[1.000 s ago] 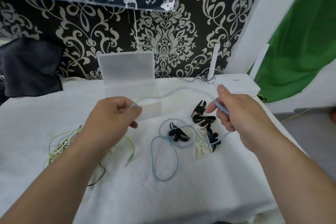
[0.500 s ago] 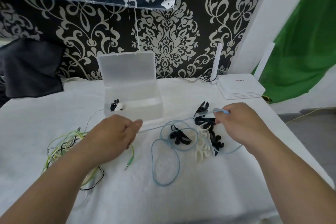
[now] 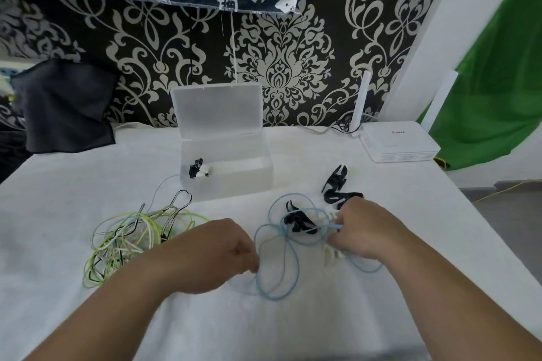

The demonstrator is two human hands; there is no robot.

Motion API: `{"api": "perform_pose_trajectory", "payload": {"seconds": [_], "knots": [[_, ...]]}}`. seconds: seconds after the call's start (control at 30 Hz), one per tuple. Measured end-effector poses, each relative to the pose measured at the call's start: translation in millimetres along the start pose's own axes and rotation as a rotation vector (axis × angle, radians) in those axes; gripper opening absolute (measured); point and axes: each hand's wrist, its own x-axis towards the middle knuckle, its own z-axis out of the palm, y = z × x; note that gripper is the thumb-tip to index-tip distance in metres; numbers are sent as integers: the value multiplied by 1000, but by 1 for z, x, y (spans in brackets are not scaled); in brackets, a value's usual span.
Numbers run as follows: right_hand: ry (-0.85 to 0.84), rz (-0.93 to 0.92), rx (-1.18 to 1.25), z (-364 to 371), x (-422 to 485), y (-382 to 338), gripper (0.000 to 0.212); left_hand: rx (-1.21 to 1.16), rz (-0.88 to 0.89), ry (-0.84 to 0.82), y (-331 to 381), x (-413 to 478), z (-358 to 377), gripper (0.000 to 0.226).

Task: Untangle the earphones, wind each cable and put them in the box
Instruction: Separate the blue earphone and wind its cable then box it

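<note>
A light blue earphone cable (image 3: 277, 267) lies in loose loops on the white cloth between my hands. My left hand (image 3: 217, 252) pinches one part of it low over the cloth. My right hand (image 3: 363, 228) grips the cable's blue plug end. Black and white cable clips (image 3: 299, 218) lie under and beside the loops. To the left sits a tangle of green, white and black earphone cables (image 3: 132, 234). The clear plastic box (image 3: 225, 182) stands open behind, with a wound white earphone and a black clip (image 3: 198, 168) inside.
A white router (image 3: 399, 141) with upright antennas sits at the back right of the white-covered table (image 3: 88, 316). A dark cloth (image 3: 64, 105) lies at the back left. More black clips (image 3: 337, 184) rest right of the box. Patterned wall behind, green fabric right.
Both hands have dropped from in front of the box to the cloth and come closer together. The blue cable, stretched taut between them before, now lies slack in loops.
</note>
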Motion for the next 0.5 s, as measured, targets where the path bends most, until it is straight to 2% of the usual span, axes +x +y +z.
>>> {"api": "perform_pose_trajectory", "payload": {"seconds": [0.1, 0.2, 0.4, 0.5], "knots": [[-24, -9, 67, 3, 0, -1, 24, -34, -5, 75, 1, -1, -2, 32], [35, 22, 97, 11, 4, -4, 33, -18, 5, 194, 1, 1, -2, 16], [20, 88, 114, 15, 8, -10, 27, -66, 31, 344, 1, 1, -4, 12], [38, 98, 33, 16, 6, -15, 23, -102, 36, 413, 1, -1, -6, 12]]}}
